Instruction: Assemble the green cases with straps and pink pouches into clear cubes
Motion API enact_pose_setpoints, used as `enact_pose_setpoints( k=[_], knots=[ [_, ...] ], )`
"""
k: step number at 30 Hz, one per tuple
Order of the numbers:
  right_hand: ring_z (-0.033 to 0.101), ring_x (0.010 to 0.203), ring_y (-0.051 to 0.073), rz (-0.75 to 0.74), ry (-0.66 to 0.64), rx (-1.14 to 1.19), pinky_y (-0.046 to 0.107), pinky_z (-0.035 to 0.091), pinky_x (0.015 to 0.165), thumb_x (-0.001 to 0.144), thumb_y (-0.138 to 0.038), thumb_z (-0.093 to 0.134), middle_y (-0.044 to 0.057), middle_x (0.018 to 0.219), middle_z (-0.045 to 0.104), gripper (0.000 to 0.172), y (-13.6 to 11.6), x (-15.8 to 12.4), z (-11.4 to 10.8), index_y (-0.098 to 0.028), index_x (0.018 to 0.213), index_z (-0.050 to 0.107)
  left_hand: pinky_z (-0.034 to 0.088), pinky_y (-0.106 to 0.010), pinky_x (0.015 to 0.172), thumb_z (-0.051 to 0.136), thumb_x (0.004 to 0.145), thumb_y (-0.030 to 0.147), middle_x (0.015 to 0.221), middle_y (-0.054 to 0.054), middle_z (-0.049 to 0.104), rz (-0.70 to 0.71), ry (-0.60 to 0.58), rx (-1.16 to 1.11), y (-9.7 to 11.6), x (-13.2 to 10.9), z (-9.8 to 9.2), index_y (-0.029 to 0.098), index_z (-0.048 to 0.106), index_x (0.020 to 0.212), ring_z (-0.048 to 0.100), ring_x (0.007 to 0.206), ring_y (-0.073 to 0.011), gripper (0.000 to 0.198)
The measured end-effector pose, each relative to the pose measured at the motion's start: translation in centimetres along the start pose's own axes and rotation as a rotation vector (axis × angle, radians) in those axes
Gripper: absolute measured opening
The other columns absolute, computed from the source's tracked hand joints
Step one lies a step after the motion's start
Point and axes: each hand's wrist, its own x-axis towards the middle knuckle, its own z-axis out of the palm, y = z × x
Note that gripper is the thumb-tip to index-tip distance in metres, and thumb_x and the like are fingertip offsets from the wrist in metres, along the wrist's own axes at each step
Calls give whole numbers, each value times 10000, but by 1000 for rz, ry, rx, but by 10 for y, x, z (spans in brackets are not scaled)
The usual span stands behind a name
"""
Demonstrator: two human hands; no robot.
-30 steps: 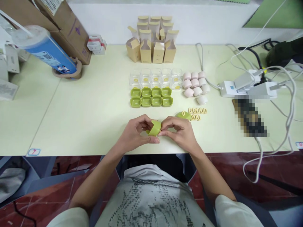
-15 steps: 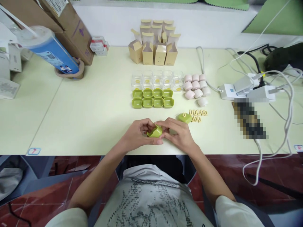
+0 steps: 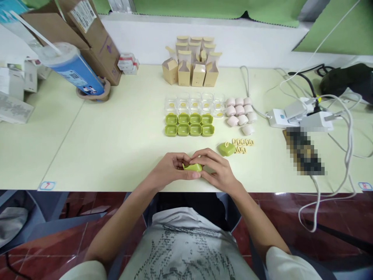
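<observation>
A small green plastic cap (image 3: 192,167) sits between both my hands at the table's near edge. My left hand (image 3: 170,171) curls round its left side, thumb under it. My right hand (image 3: 215,169) pinches its top and right side with fingers pressed together. Just to the right lies another green piece with a loop (image 3: 226,149), and beside it several small yellow rings (image 3: 242,145). Further back stand two rows of green trays (image 3: 189,124), a row of clear cups (image 3: 194,104) and a cluster of pink caps (image 3: 240,113).
Open tan cartons (image 3: 190,64) stand at the table's back. A blue cylinder (image 3: 70,70) leans on brown boxes at the back left. A white power strip (image 3: 291,116) with tangled cables lies at the right, a black bag (image 3: 346,77) behind it.
The green cap has tipped from upright to lying flatter and lower between my hands. My hands have closed in over it. The camera view has tilted slightly.
</observation>
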Motion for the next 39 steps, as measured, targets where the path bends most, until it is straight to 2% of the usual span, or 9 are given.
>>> enact_pose_setpoints(
  k=[7, 11, 17, 21, 24, 28, 32, 36, 39],
  knots=[
    [769, 1041, 238, 10, 28, -75, 372, 685, 841, 1107, -275, 666, 127, 1210, 770, 316, -5, 2, 2, -255, 1421, 698, 508, -277, 716, 1042, 704, 427, 846, -29, 703, -2, -29, -30, -5, 3, 1, 159, 788, 891, 633, 787, -144, 413],
    [758, 1071, 232, 108, 62, -17, 358, 694, 836, 1077, -254, 708, 124, 1253, 756, 367, -12, 2, 7, -269, 1444, 706, 527, -256, 710, 1071, 650, 369, 887, 4, 707, 68, 28, -68, -5, 4, -4, 209, 705, 1066, 647, 796, -135, 577],
    [760, 913, 177, 501, 94, 561, 344, 709, 810, 1042, -281, 710, 75, 1152, 726, 300, -11, 1, 13, -248, 1339, 736, 502, -242, 671, 1068, 647, 408, 766, 79, 665, 103, 230, 52, 0, 2, -7, 222, 581, 1234, 623, 685, -115, 786],
    [782, 889, 225, 712, 153, 985, 414, 732, 797, 1011, -483, 743, 79, 1059, 774, 384, -11, 2, 25, -202, 1273, 749, 559, -296, 737, 985, 774, 440, 905, -5, 758, 250, 332, 272, 2, -6, -1, 209, 666, 1125, 706, 783, -162, 528],
    [773, 916, 220, 854, 248, 1071, 374, 719, 774, 1007, -536, 740, 96, 1108, 787, 358, -14, 5, 31, -200, 1130, 745, 583, -329, 840, 891, 896, 360, 1055, -50, 806, 411, 302, 529, 3, -13, 3, 218, 770, 1146, 730, 914, -189, 313],
    [760, 923, 184, 921, 315, 961, 290, 684, 791, 978, -476, 809, 55, 1006, 781, 270, -14, 10, 32, -216, 1024, 750, 583, -334, 940, 823, 968, 246, 1191, -59, 797, 598, 218, 686, 7, -19, 2, 253, 764, 1316, 739, 1056, -194, 353],
    [768, 783, 149, 805, 295, 660, 277, 683, 752, 960, -446, 854, 37, 929, 823, 249, -15, 9, 13, -204, 993, 807, 593, -357, 982, 854, 946, 232, 1199, -78, 784, 637, 188, 633, 9, -20, -5, 240, 745, 1235, 745, 1111, -216, 309],
    [819, 830, 175, 717, 496, 191, 293, 699, 766, 868, -384, 954, 49, 1000, 868, 282, -19, -5, -45, -235, 1081, 843, 602, -383, 984, 884, 903, 256, 1180, -88, 779, 595, 227, 635, 2, -13, -15, 232, 721, 1101, 753, 1127, -241, 258],
    [844, 853, 216, 855, 552, -103, 343, 716, 837, 781, -358, 997, 60, 966, 877, 319, -18, -21, -100, -230, 1044, 871, 601, -391, 977, 892, 856, 247, 1141, -79, 798, 588, 264, 716, -6, -2, -23, 227, 718, 1005, 764, 1095, -246, 230]
  ],
)
